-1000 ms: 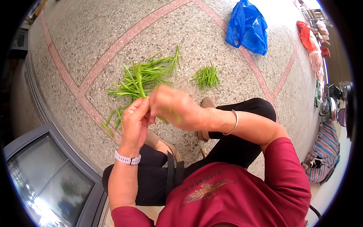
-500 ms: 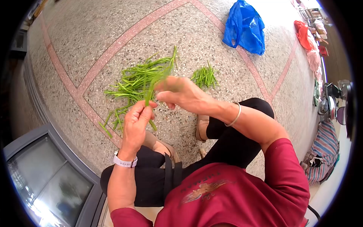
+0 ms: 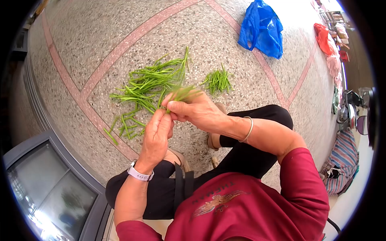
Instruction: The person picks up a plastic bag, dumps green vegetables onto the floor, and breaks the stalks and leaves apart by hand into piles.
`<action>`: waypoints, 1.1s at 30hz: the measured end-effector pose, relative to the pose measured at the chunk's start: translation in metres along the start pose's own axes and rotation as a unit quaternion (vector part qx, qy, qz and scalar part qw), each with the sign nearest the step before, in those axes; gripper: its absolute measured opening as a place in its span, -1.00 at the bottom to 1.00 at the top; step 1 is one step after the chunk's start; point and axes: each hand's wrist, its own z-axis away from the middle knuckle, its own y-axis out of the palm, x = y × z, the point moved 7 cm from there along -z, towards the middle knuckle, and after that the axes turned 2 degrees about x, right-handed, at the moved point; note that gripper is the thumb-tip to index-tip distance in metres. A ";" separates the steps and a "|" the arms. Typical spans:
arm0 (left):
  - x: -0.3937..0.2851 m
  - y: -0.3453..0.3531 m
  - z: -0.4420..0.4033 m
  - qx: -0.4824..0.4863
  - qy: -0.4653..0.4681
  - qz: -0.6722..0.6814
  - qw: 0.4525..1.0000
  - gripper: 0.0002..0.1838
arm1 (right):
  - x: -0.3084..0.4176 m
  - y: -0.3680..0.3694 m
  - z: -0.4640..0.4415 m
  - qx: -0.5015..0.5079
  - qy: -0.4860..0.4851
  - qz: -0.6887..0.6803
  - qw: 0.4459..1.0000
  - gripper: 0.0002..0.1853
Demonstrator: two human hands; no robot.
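Note:
My left hand [image 3: 157, 132] and my right hand [image 3: 199, 112] meet in front of my knees, above the floor. Fingers of both pinch the same thin green vegetable stems [image 3: 184, 94], whose upper ends blur over my right knuckles. Behind the hands lies a loose heap of long green stems [image 3: 146, 82]. Short cut or broken pieces [image 3: 129, 125] are scattered nearer to me, left of my hands. A smaller, neater bunch of green stems [image 3: 217, 81] rests beyond my right hand. The lower tips of the held stems are hidden by my fingers.
A crumpled blue plastic bag [image 3: 261, 30] lies on the speckled floor at the back right. To my left is a grey-framed glass panel [image 3: 52, 184]. A striped cloth bag [image 3: 341, 160] and a red bag [image 3: 323, 38] stand along the right side.
My right hand has come down to my left hand and closed on the stems. The left hand has shifted slightly right, and the held stems now lean to the right.

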 end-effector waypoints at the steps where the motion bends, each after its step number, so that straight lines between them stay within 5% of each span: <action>1: -0.001 0.000 0.000 -0.002 0.001 0.002 1.000 -0.72 | -0.002 0.001 0.002 -0.009 -0.001 -0.039 0.999 -0.78; 5: -0.006 0.003 0.006 -0.005 0.024 -0.098 0.995 -0.72 | 0.002 0.002 0.013 0.018 0.003 -0.040 0.999 -0.76; 7: -0.003 0.013 0.009 -0.006 0.061 -0.170 0.984 -0.71 | 0.001 0.001 0.022 0.033 0.033 0.105 0.993 -0.78; 8: 0.013 0.013 0.012 0.016 0.008 -0.249 0.968 -0.74 | 0.001 0.000 0.025 0.040 0.048 0.177 0.982 -0.78; 11: 0.025 0.027 0.021 0.072 0.046 -0.416 0.905 -0.77 | -0.008 0.001 0.031 0.123 0.104 0.255 0.953 -0.80; 15: 0.049 0.013 0.020 0.099 0.078 -0.393 0.911 -0.81 | -0.059 -0.068 0.007 0.039 0.184 0.311 0.932 -0.82; 19: 0.062 -0.048 0.020 0.002 -0.015 -0.497 0.868 -0.83 | -0.097 -0.179 -0.015 -0.101 0.236 0.393 0.883 -0.84; 21: 0.062 -0.083 0.026 0.002 0.031 -0.546 0.837 -0.83 | -0.136 -0.246 -0.022 -0.107 0.269 0.529 0.798 -0.84; 22: 0.060 -0.099 0.028 -0.009 -0.057 -0.507 0.860 -0.86 | -0.147 -0.269 -0.021 -0.100 0.295 0.550 0.775 -0.85; 23: 0.070 -0.122 0.032 -0.014 0.009 -0.588 0.809 -0.83 | -0.155 -0.288 -0.020 -0.093 0.321 0.572 0.749 -0.85; 27: 0.046 -0.147 0.044 -0.054 -0.030 -0.649 0.758 -0.59 | -0.128 -0.296 -0.024 -0.236 0.305 0.650 0.655 -0.83; 28: 0.036 -0.147 0.046 -0.068 -0.027 -0.652 0.754 -0.54 | -0.121 -0.291 -0.023 -0.343 0.204 0.640 0.657 -0.73; 33: -0.006 -0.114 0.030 -0.059 0.003 -0.636 0.770 -0.50 | -0.142 -0.226 -0.093 -0.151 0.106 0.561 0.807 -0.58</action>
